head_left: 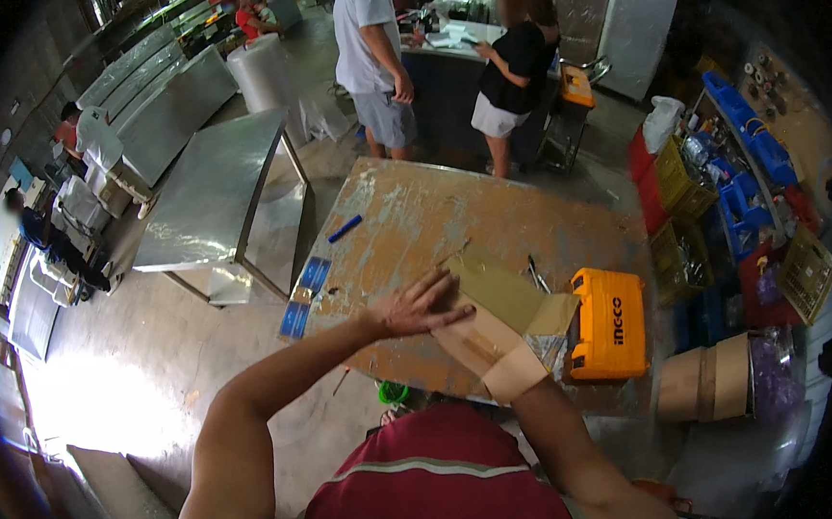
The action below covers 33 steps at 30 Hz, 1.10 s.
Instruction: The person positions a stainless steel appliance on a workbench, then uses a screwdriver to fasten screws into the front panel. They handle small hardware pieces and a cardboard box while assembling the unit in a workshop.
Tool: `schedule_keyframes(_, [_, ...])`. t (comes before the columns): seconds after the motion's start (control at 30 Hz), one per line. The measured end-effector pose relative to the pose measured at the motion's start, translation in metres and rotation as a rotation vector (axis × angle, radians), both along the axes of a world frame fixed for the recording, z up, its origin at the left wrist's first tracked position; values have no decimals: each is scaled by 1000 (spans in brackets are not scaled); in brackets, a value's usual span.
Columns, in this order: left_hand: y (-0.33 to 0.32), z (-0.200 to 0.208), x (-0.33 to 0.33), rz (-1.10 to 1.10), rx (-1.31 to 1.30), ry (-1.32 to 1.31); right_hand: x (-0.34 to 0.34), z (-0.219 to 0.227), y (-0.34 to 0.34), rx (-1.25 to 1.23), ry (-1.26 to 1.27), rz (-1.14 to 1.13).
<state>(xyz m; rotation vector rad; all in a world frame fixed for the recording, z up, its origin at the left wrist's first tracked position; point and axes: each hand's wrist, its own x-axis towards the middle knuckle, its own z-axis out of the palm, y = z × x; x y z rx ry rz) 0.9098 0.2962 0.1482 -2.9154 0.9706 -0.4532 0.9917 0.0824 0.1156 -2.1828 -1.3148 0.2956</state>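
A cardboard box or folded cardboard piece (483, 339) with spread flaps lies on the worn wooden table (405, 211) in front of me. My left hand (422, 306) rests flat on its left side, fingers stretched out and spread. From the lower right, my right forearm reaches to the near cardboard flap (516, 371), and that flap hides my right hand and its fingers. The far panel (499, 289) looks olive-tan. Just beyond the cardboard lies a thin dark tool (537, 272), its kind unclear. An orange plastic tool case (610, 326) stands to the right.
A blue marker (345, 228) and a blue flat item (305, 296) lie toward the table's left edge. Left of it stands a metal table (216, 188). Crates (687, 182) and a carton (706, 384) are at right. Two people stand beyond the table's far edge; others are at far left.
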Motion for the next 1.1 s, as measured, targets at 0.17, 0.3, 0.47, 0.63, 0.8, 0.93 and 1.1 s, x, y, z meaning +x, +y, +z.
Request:
schedule_keyframes(0.17, [18, 8, 33, 63, -107, -99, 29, -42, 8, 28, -110, 2])
schedule_keyframes(0.3, [2, 57, 52, -4, 184, -40, 49, -55, -1, 34, -151, 4])
schedule_keyframes(0.47, [-24, 85, 75, -121, 440, -191, 66, -73, -18, 11, -175, -6])
schedule_keyframes(0.63, [-17, 46, 95, -98, 517, -139, 78, -106, -4, 1, -230, 22])
schedule_keyframes(0.8, [-1, 9, 100, 2, 686, -152, 82, -137, 20, 0, -304, 17])
schedule_keyframes(0.93, [26, 24, 97, 66, 543, -178, 75, -158, 7, 17, -406, -156])
schedule_keyframes(1.1, [32, 57, 75, 210, 619, -190, 55, -178, -50, 219, -188, -599])
